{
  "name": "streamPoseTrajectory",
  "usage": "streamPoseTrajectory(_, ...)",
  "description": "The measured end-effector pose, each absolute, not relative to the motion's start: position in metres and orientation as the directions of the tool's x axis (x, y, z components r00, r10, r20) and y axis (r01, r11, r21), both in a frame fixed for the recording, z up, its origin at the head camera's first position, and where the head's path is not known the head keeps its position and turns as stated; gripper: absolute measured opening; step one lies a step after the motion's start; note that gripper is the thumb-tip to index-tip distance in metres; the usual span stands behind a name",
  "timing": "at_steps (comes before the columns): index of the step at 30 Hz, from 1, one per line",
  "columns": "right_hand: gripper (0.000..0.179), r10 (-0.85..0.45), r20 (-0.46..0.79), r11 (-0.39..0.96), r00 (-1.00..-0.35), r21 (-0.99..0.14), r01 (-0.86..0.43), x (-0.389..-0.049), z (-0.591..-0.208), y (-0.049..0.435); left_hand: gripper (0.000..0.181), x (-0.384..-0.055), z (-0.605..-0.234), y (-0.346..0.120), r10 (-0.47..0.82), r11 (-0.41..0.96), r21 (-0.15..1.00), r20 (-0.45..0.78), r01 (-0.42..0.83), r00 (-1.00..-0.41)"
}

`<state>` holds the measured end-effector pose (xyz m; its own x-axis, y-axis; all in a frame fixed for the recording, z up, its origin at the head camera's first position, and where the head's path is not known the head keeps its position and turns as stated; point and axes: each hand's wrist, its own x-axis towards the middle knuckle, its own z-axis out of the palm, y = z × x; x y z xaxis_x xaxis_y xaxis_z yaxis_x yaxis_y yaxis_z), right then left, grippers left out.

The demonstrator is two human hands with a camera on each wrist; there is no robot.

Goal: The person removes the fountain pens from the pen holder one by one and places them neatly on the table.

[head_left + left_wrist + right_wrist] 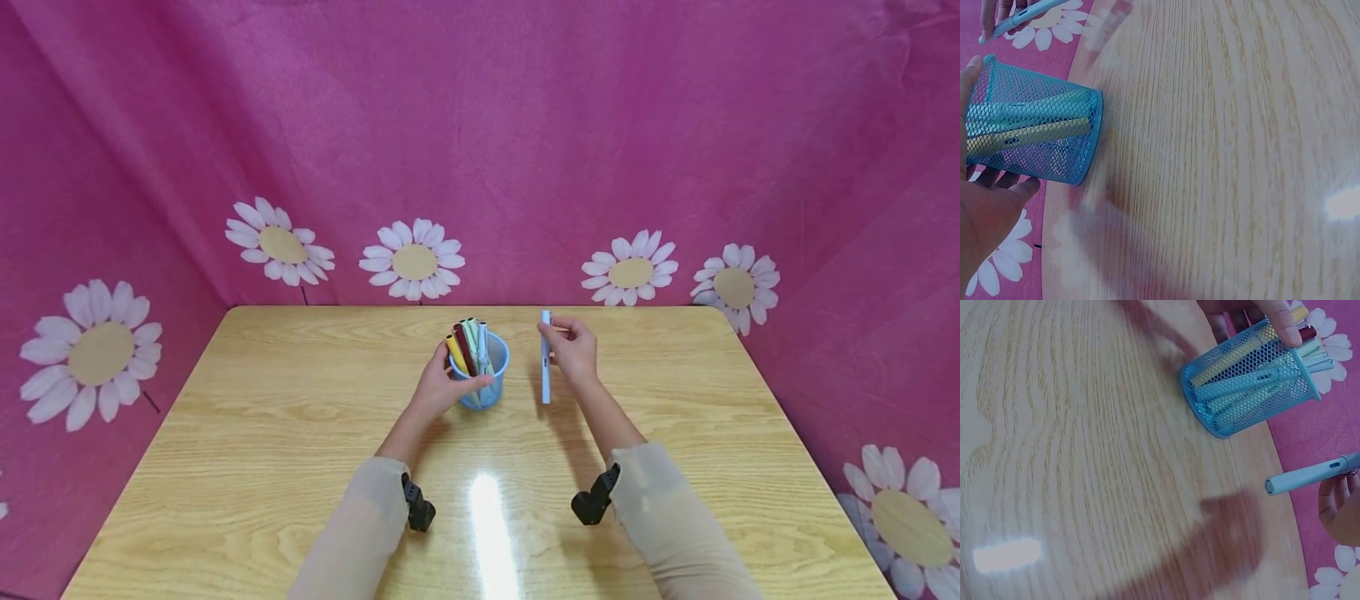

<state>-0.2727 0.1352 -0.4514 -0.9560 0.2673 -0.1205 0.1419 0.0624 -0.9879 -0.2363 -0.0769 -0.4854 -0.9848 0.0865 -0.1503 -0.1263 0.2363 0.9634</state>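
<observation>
A blue mesh pen holder (498,360) stands near the back middle of the table, with several pens (471,343) leaning in it: yellow, dark red, pale green and light blue. My left hand (442,385) grips it from the left, thumb across the near side of the rim. To the right of the holder, my right hand (576,350) pinches a light blue pen (546,367) upright, apart from the holder. In the right wrist view that pen (1310,477) shows its round end towards the table, and the mesh holder (1254,387) has pens visible through its wall.
The wooden table (300,467) ends at a back edge just behind the holder. A pink curtain (510,150) with white daisies hangs behind and at both sides. A bright light reflection lies on the table's near middle. Black cameras (596,497) are strapped to both wrists.
</observation>
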Motion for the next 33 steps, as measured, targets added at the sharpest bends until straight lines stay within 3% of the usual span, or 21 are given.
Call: streamPoseTrajectory(33, 0.033, 0.276, -0.176, 0.082, -0.945, -0.975, 0.206, -0.268, -0.485, 0.129, 0.092, -0.237, -0.488, -0.078, 0.095, 0.227, 0.969, -0.122, -0.098, -0.988)
